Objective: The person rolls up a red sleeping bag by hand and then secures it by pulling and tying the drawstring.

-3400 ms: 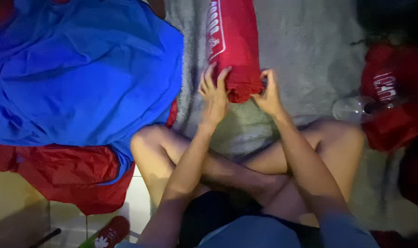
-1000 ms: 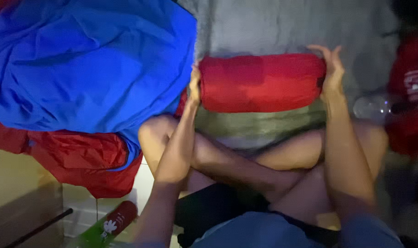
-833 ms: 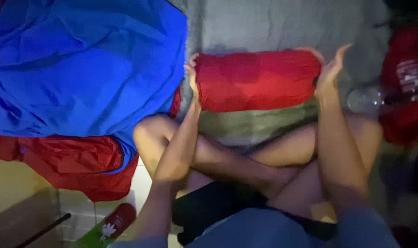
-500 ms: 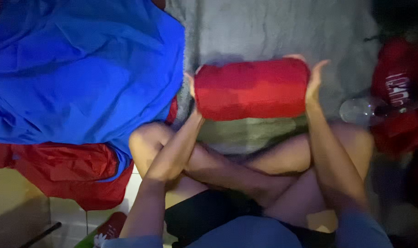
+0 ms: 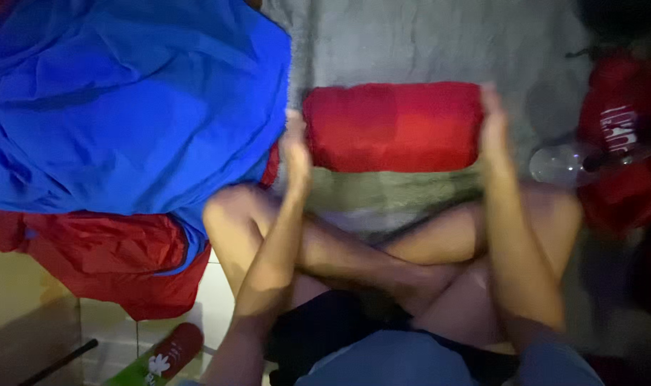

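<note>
Red rolled bundle [image 5: 393,127]: centre frame, on grey blanket [image 5: 425,43] | left hand [image 5: 295,146], right hand [image 5: 494,129]: flat, open-palmed against its two ends | risk: roll may loosen or slip sideways under uneven pressure, toward blue cloth [image 5: 125,100], upper left.

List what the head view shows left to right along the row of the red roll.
Blue fabric → left hand → red roll → right hand → clear bottle → red bag.
</note>
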